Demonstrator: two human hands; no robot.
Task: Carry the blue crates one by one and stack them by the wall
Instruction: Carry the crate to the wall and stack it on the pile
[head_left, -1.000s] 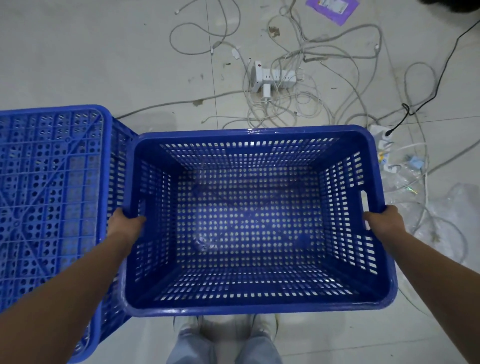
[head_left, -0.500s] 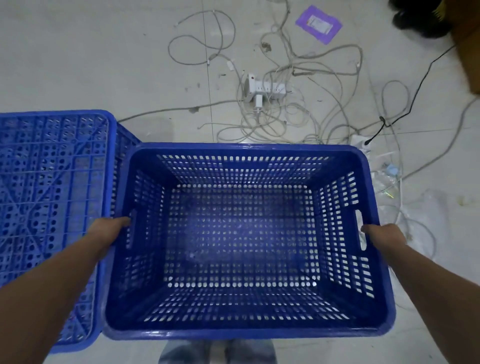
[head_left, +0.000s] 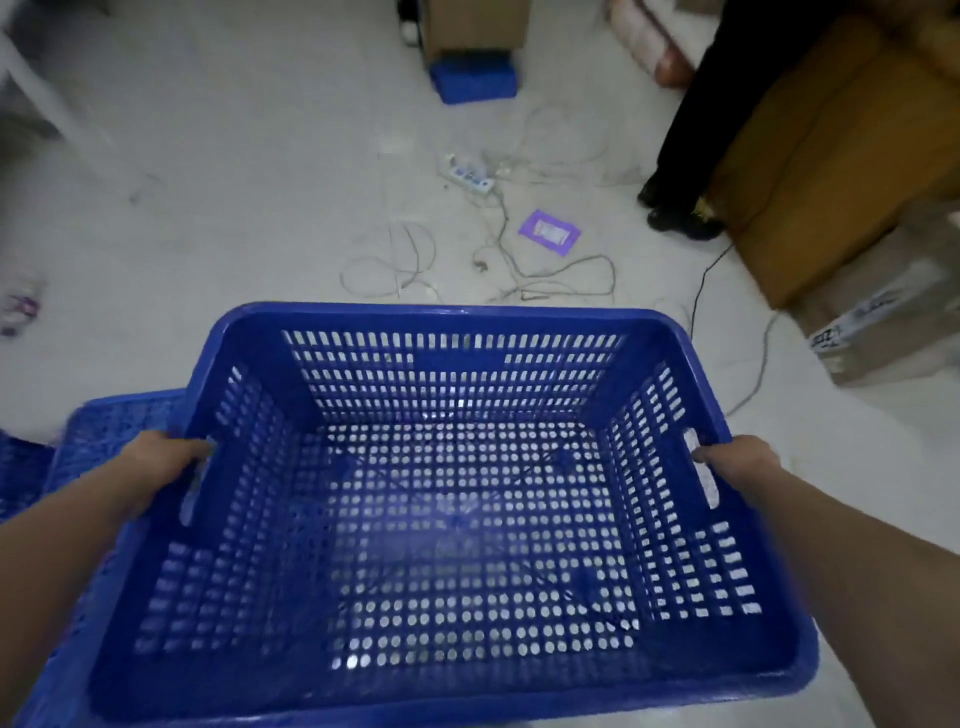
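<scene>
Crate (head_left: 467, 519) now raised higher, view swung forward.

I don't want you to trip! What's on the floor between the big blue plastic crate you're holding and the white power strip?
In the head view, loose grey cables lie looped between the blue perforated plastic crate and the white power strip.

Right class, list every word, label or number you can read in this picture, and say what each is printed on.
Nothing can be read for certain.
Cardboard box: dark print on its side, too blurred to read.
Purple packet: white label, too small to read.
Blue crate, held by left hand and right hand: no text visible.
</scene>
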